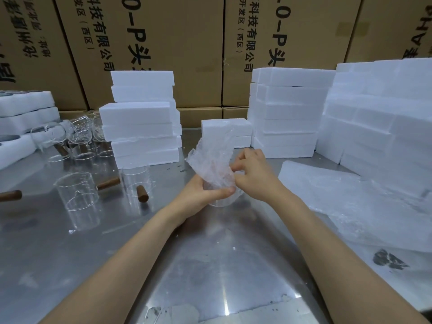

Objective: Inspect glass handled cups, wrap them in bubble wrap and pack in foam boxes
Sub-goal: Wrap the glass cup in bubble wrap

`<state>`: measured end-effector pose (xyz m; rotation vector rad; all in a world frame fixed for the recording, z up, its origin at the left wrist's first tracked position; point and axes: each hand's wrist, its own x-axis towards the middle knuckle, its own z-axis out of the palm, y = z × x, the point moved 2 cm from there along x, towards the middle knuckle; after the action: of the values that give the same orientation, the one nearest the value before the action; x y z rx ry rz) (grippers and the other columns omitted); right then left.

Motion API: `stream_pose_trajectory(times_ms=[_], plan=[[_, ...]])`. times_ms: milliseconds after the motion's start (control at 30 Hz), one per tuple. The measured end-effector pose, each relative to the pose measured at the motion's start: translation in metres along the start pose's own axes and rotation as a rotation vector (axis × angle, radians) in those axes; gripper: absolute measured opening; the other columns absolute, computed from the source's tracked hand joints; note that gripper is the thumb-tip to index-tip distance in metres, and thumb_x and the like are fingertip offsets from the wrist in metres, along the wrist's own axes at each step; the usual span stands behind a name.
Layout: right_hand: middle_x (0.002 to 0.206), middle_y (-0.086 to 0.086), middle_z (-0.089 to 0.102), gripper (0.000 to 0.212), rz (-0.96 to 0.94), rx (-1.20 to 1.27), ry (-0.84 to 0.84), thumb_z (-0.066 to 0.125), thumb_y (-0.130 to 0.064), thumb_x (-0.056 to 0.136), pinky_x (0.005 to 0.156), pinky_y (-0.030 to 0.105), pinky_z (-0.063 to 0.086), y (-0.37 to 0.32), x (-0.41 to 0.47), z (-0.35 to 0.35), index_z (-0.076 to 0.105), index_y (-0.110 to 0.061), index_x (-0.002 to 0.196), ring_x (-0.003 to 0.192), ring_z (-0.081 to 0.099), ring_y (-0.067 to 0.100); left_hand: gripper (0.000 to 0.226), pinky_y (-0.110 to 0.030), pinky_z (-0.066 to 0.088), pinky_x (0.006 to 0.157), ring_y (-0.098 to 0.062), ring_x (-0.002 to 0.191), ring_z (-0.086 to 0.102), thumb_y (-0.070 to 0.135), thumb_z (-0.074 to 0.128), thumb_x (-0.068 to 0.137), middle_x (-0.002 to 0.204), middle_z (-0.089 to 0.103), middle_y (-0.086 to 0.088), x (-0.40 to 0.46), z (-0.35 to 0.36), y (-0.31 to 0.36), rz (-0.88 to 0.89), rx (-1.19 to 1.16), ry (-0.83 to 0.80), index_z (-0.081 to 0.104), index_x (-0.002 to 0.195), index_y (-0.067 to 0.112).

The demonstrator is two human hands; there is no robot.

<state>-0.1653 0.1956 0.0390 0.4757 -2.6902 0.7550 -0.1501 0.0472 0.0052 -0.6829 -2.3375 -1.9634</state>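
At mid-counter (210, 265) the left hand (205, 194) grips a cup (221, 201) from below, long axis running up and away. The right hand (253, 173), just beside it, pinches the wrap (210, 160) rising off its far end. Bare cups (77, 195) stand left; closed foam boxes (140, 127), contents hidden, are stacked beyond.

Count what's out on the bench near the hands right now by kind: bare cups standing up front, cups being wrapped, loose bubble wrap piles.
Bare glass cups in front: 2
Cup being wrapped: 1
Bubble wrap pile: 1
Total: 4
More cups cluster behind at left, too overlapped to count.
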Motion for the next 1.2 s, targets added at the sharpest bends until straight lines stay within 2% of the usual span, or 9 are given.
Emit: stream_pose_trajectory(times_ms=[200, 300, 533, 600, 700, 867, 967, 1067, 1200], plan=[[0.084, -0.015, 0.05, 0.026, 0.097, 0.273, 0.0, 0.04, -0.031, 0.092, 0.09, 0.033, 0.035, -0.007, -0.004, -0.004, 0.049, -0.027, 0.068, 0.099, 0.037, 0.01, 0.029, -0.007, 0.047, 0.071, 0.003, 0.092, 0.067, 0.007, 0.073, 0.081, 0.093, 0.074, 0.018, 0.004, 0.004, -0.005, -0.02, -0.077, 0.19, 0.067, 0.1, 0.028], [0.083, -0.009, 0.056, 0.032, 0.021, 0.136, 0.023, 0.044, -0.033, 0.091, 0.083, 0.034, 0.04, -0.011, -0.006, -0.007, 0.061, -0.021, 0.067, 0.094, 0.048, 0.015, 0.024, -0.005, 0.046, 0.068, 0.007, 0.087, 0.066, 0.009, 0.072, 0.083, 0.09, 0.073, 0.017, 0.007, 0.008, -0.005, -0.023, -0.077, 0.275, 0.068, 0.1, 0.026], [0.094, -0.02, 0.063, 0.027, -0.138, 0.3, 0.338, 0.064, -0.02, 0.081, 0.078, 0.019, 0.047, -0.016, -0.012, -0.013, 0.062, -0.029, 0.107, 0.088, 0.059, 0.003, 0.021, -0.007, 0.048, 0.062, 0.005, 0.075, 0.066, 0.004, 0.064, 0.084, 0.088, 0.071, 0.01, 0.011, 0.004, -0.004, -0.114, -0.139, 0.41, 0.067, 0.092, 0.023], [0.108, -0.027, 0.057, 0.044, -0.175, 0.41, 0.267, 0.062, -0.011, 0.079, 0.088, 0.009, 0.04, -0.018, -0.012, -0.014, 0.059, -0.034, 0.116, 0.101, 0.055, -0.002, 0.021, -0.01, 0.048, 0.065, -0.002, 0.082, 0.067, 0.004, 0.063, 0.084, 0.093, 0.072, 0.003, 0.011, 0.005, -0.003, -0.153, -0.103, 0.395, 0.069, 0.1, 0.017], [0.106, -0.017, 0.066, 0.028, -0.163, 0.355, 0.125, 0.063, -0.012, 0.078, 0.097, 0.025, 0.043, -0.021, -0.011, -0.007, 0.073, -0.027, 0.099, 0.107, 0.056, 0.004, 0.024, -0.008, 0.047, 0.068, 0.001, 0.083, 0.064, 0.001, 0.061, 0.084, 0.094, 0.07, 0.005, 0.011, 0.006, -0.002, -0.117, -0.091, 0.383, 0.068, 0.104, 0.013], [0.074, -0.022, 0.064, 0.025, -0.087, 0.259, 0.132, 0.056, -0.009, 0.078, 0.08, 0.03, 0.048, -0.016, -0.009, -0.007, 0.078, -0.021, 0.08, 0.082, 0.056, 0.002, 0.036, -0.003, 0.043, 0.059, 0.002, 0.078, 0.062, -0.007, 0.058, 0.082, 0.09, 0.068, 0.007, 0.011, 0.007, 0.003, -0.097, -0.138, 0.365, 0.063, 0.114, 0.007], [0.065, -0.023, 0.049, 0.027, -0.079, 0.168, 0.115, 0.054, -0.008, 0.079, 0.074, 0.03, 0.042, -0.014, -0.007, -0.007, 0.078, -0.021, 0.078, 0.081, 0.045, 0.004, 0.043, -0.014, 0.05, 0.078, -0.01, 0.089, 0.066, 0.003, 0.062, 0.063, 0.094, 0.072, 0.004, 0.007, 0.009, 0.008, -0.075, -0.207, 0.306, 0.063, 0.104, 0.013], [0.081, -0.007, 0.059, 0.031, -0.094, 0.025, 0.022, 0.051, -0.009, 0.083, 0.083, 0.032, 0.04, -0.015, -0.006, -0.001, 0.077, -0.024, 0.087, 0.098, 0.043, 0.01, 0.059, -0.039, 0.042, 0.098, -0.025, 0.114, 0.053, 0.018, 0.054, 0.056, 0.124, 0.052, -0.014, 0.003, 0.005, 0.006, -0.126, -0.283, 0.393, 0.048, 0.114, 0.013], [0.11, 0.005, 0.06, 0.037, -0.118, -0.112, -0.094, 0.044, -0.01, 0.087, 0.097, 0.029, 0.029, -0.018, -0.008, 0.004, 0.073, -0.026, 0.104, 0.118, 0.039, 0.014, 0.024, -0.03, 0.039, 0.079, -0.018, 0.086, 0.046, 0.023, 0.049, 0.067, 0.097, 0.047, -0.003, -0.008, -0.006, 0.016, 0.231, 0.089, 0.558, 0.047, 0.09, 0.018]])
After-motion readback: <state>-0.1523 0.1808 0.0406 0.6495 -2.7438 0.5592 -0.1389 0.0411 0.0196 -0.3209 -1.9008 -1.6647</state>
